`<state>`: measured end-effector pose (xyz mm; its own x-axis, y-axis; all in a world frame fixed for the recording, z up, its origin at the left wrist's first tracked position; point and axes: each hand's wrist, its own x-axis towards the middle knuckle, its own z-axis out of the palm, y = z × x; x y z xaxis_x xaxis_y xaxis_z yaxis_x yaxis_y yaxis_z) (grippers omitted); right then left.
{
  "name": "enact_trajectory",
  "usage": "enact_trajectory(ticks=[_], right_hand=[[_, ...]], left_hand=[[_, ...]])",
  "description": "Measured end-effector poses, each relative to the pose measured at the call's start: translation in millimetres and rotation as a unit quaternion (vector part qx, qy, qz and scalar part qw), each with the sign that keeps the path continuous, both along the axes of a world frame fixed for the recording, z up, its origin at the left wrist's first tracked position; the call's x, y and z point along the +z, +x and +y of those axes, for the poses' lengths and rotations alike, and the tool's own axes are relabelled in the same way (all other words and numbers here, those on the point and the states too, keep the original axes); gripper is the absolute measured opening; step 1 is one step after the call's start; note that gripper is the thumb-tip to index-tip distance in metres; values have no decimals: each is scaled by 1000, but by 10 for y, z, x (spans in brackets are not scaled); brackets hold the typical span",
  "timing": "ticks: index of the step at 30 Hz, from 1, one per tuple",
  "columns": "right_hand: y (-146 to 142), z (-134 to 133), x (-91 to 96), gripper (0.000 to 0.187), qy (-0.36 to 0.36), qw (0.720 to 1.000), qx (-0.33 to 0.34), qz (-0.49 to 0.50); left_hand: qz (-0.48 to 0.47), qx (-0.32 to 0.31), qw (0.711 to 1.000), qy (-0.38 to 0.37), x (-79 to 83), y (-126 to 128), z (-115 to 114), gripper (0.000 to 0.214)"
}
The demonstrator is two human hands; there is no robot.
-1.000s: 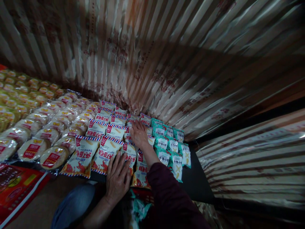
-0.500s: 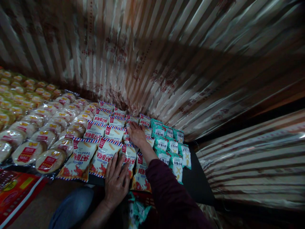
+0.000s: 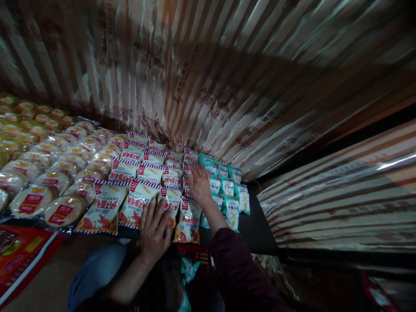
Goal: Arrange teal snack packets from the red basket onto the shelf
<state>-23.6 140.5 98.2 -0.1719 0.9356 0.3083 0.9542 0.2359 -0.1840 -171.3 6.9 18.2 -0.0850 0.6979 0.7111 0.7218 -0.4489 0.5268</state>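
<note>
Here, four white snack bags [image 3: 134,202] made up the front row, low and left of the frame's centre, plump, with red lettering and striped ends. The left hand [image 3: 156,229] lay over the middle two, fingers slightly apart; the right hand [image 3: 199,184], fingers outstretched and a little parted, lay nearer centre beside teal packets [image 3: 232,212]. Bare black tabletop [image 3: 255,229] ran to its edge, lower right.
</note>
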Motion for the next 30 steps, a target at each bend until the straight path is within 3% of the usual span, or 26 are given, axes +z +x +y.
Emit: enact_trajectory(ticks=[3,7,13,21,30], right_hand=[[195,-318,-12,50,30,999,-21,25],[337,-831,-140,46,63,996,-19,62],[395,-1423,-419,45,32,994,-31,101],[409,-1533,-450,46,13,989,-40,142],[441,-1446,-331,46,2,986,-30,164]], left_hand=[[1,-13,1000,13,32,36,-82,40],[28,-79,996,19,31,164,-260,39],[107,-133,985,0,-123,364,-438,50],[130,-121,983,-37,-123,504,-452,60],[149,-134,979,-48,-34,653,-260,59]])
